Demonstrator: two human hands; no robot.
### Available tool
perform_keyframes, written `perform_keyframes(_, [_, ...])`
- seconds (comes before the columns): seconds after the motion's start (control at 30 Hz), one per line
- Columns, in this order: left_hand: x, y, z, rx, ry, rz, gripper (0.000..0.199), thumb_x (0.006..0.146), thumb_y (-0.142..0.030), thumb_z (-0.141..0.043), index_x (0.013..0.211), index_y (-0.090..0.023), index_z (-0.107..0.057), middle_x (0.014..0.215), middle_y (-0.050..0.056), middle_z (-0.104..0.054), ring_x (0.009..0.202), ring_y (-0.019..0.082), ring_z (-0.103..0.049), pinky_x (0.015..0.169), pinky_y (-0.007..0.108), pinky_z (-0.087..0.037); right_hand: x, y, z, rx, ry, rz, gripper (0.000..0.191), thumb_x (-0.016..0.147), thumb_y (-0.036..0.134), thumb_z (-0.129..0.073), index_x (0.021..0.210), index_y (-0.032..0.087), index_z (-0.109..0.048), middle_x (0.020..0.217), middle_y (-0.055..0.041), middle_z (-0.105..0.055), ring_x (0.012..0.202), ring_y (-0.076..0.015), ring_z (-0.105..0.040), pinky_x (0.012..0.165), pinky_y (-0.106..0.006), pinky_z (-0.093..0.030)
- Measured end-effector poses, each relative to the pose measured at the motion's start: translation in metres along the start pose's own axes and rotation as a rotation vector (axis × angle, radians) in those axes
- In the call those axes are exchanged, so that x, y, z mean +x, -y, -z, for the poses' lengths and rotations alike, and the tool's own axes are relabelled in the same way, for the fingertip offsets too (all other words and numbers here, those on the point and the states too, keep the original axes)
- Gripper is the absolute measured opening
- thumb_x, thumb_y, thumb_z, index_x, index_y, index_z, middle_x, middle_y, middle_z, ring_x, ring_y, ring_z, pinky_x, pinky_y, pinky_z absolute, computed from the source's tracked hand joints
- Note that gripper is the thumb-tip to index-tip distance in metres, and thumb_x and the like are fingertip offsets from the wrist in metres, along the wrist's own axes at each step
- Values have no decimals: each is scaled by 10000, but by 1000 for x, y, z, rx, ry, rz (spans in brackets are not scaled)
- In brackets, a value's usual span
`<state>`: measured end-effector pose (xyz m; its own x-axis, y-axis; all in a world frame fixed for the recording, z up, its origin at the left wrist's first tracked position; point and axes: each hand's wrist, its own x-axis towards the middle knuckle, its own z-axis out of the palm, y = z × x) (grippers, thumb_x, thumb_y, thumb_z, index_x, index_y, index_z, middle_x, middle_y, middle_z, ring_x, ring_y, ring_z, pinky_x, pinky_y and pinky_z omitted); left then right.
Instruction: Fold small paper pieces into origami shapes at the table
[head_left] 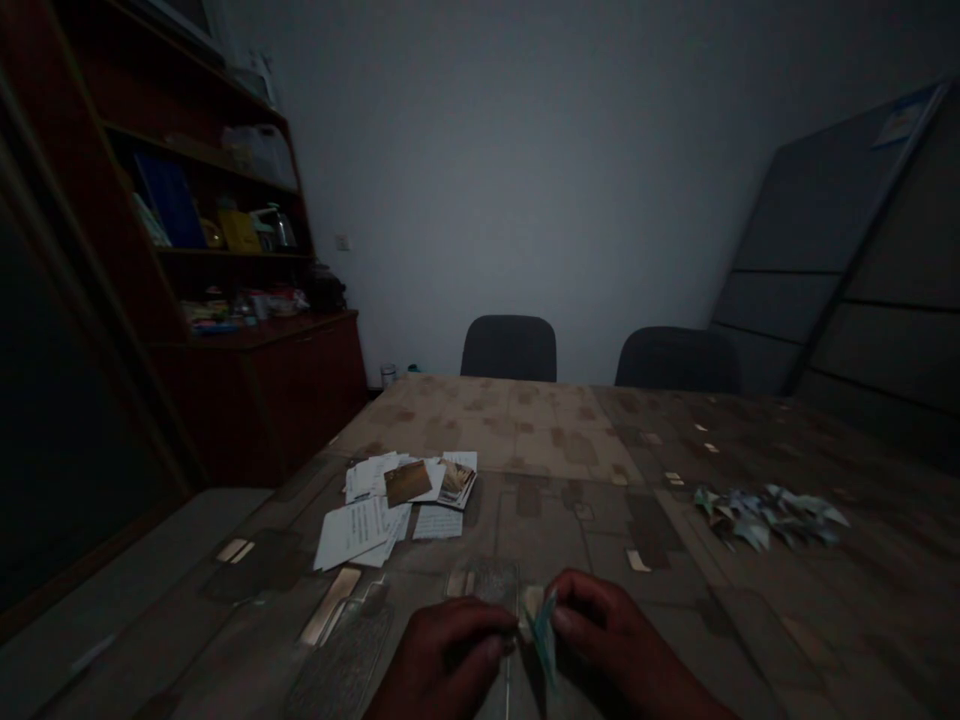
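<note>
**Two hands pinch a folded paper piece at the near edge of a dim counter**

The room is dark, with a plain pale wall [525, 170] behind the counter [570, 450], which takes up most of the view and wears a brown patchwork-patterned cover. Left of the counter stands a tall reddish wooden shelf unit [225, 300]; its open shelves hold a blue folder, a yellow box, a kettle-like vessel and small clutter too dim to name. No lettering there can be read. Right of the counter, grey panels [847, 260] lean against the wall. Two dark chairs [510, 347] sit at the counter's far side.

On the counter's left half lies a loose heap of paper cards [401, 505], some white with faint lines of print too small to read, some showing brownish pictures. On its right half lies a cluster of small folded paper shapes [769, 512], bluish-green and white, touching one another.

At the counter's near edge, in the middle, the left hand [446, 660] and right hand [607, 635] meet. Both are closed, fingertips pinched on a small folded paper piece [545, 635], pale with a bluish-green side, held upright between them just above the counter. It is well apart from both the cards and the cluster.
</note>
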<state>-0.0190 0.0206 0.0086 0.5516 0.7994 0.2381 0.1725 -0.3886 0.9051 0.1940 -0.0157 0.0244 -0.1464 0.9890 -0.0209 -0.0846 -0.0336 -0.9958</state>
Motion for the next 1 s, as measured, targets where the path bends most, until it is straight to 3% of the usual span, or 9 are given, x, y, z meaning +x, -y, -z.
perform_keyframes(0.1, [5, 4, -11, -394, 53, 220, 453, 812, -540, -677, 1019, -142, -742, 781, 63, -706, 687, 177, -638, 679, 284, -488, 1, 0, 0, 7, -7, 49, 440, 717, 597, -743, 740, 177, -613, 663, 17, -537, 635, -144, -460, 608, -263, -366])
perform_keyframes(0.2, [10, -1, -18, -557, 95, 312, 592, 734, -641, -712, 984, -106, -750, 663, 39, -648, 571, 131, -577, 626, 253, -449, 3, 0, 1, -4, -2, 86, 422, 741, 587, -740, 759, 180, -631, 658, 28, -544, 638, -142, -483, 636, -269, -380])
perform_keyframes(0.37, [15, -8, -23, -630, 108, 307, 618, 709, -639, -739, 1013, -101, -742, 692, 55, -651, 561, 117, -560, 602, 238, -437, 3, -4, 0, 41, 25, 89, 401, 759, 562, -741, 764, 174, -639, 649, 20, -581, 631, -150, -550, 638, -275, -415])
perform_keyframes(0.5, [12, 0, -32, -663, 78, 293, 677, 635, -641, -792, 1043, -104, -732, 756, 85, -683, 652, 155, -592, 627, 256, -447, 1, -7, -3, 94, 26, 62, 398, 758, 557, -742, 779, 176, -629, 658, 12, -598, 617, -152, -564, 626, -280, -425])
perform_keyframes(0.73, [0, 10, -36, -659, 55, 312, 574, 652, -506, -828, 1048, -105, -723, 799, 81, -703, 678, 155, -611, 648, 256, -432, -1, -13, -7, 32, 30, 13, 428, 776, 607, -696, 780, 190, -603, 645, 25, -557, 606, -142, -517, 616, -267, -407])
perform_keyframes(0.87, [0, 0, -28, -526, 43, 352, 352, 642, -232, -781, 961, -95, -716, 771, 51, -697, 675, 145, -609, 639, 235, -425, -4, -21, -11, -18, 4, 31, 424, 802, 618, -658, 842, 199, -608, 668, 30, -522, 624, -144, -493, 596, -257, -375])
perform_keyframes(1.0, [1, -10, -23, -410, -22, 281, 302, 607, -90, -676, 906, -120, -696, 757, 21, -685, 684, 146, -610, 650, 236, -447, -9, -20, -15, -123, -64, 56, 389, 827, 604, -630, 917, 227, -594, 734, 17, -551, 690, -167, -523, 634, -270, -398])
